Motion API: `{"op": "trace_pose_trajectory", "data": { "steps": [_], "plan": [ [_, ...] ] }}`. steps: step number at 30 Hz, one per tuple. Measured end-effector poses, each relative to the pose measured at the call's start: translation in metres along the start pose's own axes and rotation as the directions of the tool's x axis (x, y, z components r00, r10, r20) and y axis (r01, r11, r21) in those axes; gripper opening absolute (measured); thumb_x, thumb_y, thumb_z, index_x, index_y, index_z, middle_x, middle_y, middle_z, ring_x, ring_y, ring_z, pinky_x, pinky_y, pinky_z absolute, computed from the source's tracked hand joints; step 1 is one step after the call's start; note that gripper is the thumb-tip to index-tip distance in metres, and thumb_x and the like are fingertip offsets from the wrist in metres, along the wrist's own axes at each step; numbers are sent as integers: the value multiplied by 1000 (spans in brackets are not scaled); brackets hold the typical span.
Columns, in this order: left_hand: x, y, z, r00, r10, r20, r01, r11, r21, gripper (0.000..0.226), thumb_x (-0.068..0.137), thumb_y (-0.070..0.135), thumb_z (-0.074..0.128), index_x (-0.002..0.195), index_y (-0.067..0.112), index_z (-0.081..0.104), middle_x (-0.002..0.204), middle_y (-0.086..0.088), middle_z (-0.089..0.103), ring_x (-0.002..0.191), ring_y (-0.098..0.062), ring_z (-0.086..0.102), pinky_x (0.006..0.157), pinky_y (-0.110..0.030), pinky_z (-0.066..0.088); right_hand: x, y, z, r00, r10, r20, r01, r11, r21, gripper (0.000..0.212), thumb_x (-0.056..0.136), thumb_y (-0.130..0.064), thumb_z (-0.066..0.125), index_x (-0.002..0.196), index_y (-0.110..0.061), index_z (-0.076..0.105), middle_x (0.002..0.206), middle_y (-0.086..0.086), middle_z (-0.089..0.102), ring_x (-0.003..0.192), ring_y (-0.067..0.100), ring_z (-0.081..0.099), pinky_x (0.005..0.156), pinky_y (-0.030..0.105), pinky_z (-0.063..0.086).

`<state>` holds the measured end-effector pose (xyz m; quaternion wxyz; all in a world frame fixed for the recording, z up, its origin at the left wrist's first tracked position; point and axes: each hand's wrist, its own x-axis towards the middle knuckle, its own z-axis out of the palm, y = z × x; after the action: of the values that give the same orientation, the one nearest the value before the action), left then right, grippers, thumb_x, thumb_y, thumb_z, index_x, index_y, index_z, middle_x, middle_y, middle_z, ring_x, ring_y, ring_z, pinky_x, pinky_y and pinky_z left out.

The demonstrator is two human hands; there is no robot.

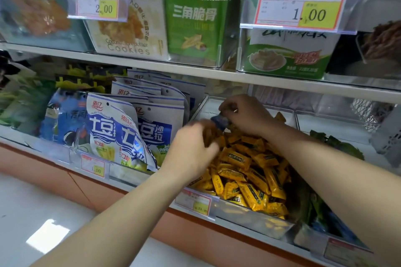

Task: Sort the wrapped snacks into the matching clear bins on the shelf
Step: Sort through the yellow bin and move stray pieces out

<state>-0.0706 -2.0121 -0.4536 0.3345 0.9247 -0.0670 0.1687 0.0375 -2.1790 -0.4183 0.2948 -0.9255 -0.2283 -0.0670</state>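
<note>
A clear bin (249,218) on the lower shelf is heaped with several yellow wrapped snacks (245,171). Both hands reach into its back half. My right hand (245,114) pinches a small blue wrapped snack (220,121) just above the yellow pile. My left hand (191,147) is blurred, its fingers curled down among the yellow snacks at the pile's left side; what it holds is hidden. To the right, another clear bin (338,128) contains dark green wrapped snacks (338,142).
Blue-and-white chip bags (130,128) stand in the bin to the left. The upper shelf (195,71) overhangs the hands, carrying a cookie box (130,28), a green box (195,24) and price tags (301,3). More price tags (196,201) line the lower shelf's front edge.
</note>
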Motion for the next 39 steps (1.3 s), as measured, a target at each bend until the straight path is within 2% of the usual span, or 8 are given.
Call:
{"op": "trace_pose_trajectory", "data": {
  "steps": [6,10,13,18,23,29,33,39],
  "plan": [
    [0,8,-19,985,38,-171,-73,976,-205,43,86,41,72,126,31,60,99,18,67,89,5,64,76,-10,49,-48,-17,-20,996,-86,-19,82,821,565,20,88,-12,72,95,-31,72,95,-13,75,91,3,70,73,15,54],
    [2,-1,-31,967,-33,-252,18,998,-63,28,88,32,71,114,25,64,87,18,64,80,1,62,68,-6,44,-17,-18,-13,998,29,54,-51,878,477,10,94,-25,65,103,-22,69,92,-7,75,85,14,71,73,29,56],
    [4,-15,-39,944,-157,-290,164,987,0,32,90,32,67,119,21,62,100,5,66,90,-12,61,78,-23,46,21,-7,11,981,54,188,-96,970,225,21,96,-24,61,112,-13,70,110,4,71,87,14,65,71,26,49],
    [2,-25,-42,934,-253,-251,264,964,9,37,88,38,67,121,22,65,106,3,70,97,-17,64,80,-24,42,64,6,54,863,220,455,-210,975,-74,39,96,-44,56,110,-9,68,111,10,64,97,23,61,87,36,46],
    [-1,-25,-41,949,-248,-194,256,966,20,36,87,45,65,120,30,63,108,7,70,100,-17,65,87,-39,56,76,11,68,800,265,539,-295,955,-32,33,92,-41,55,77,-14,69,81,6,66,75,21,63,74,33,48],
    [-1,-24,-41,952,-245,-184,251,968,12,35,87,48,65,119,34,61,103,12,67,99,-17,65,85,-40,57,67,12,69,744,255,618,-306,952,-25,35,97,-41,47,103,-16,70,109,10,69,96,27,69,96,45,53],
    [-1,-24,-42,952,-245,-186,250,968,8,34,86,49,65,117,35,62,98,15,65,97,-16,65,84,-40,57,62,11,64,756,195,625,-288,956,49,25,98,-33,49,90,-22,71,100,5,70,83,20,70,80,35,56],
    [-2,-23,-43,951,-253,-178,255,967,-15,34,86,46,66,117,34,63,97,15,64,99,-15,65,85,-38,56,56,5,47,805,60,591,-139,986,90,20,97,-30,56,105,-19,70,115,2,65,100,18,64,91,36,53]
  ]
}}
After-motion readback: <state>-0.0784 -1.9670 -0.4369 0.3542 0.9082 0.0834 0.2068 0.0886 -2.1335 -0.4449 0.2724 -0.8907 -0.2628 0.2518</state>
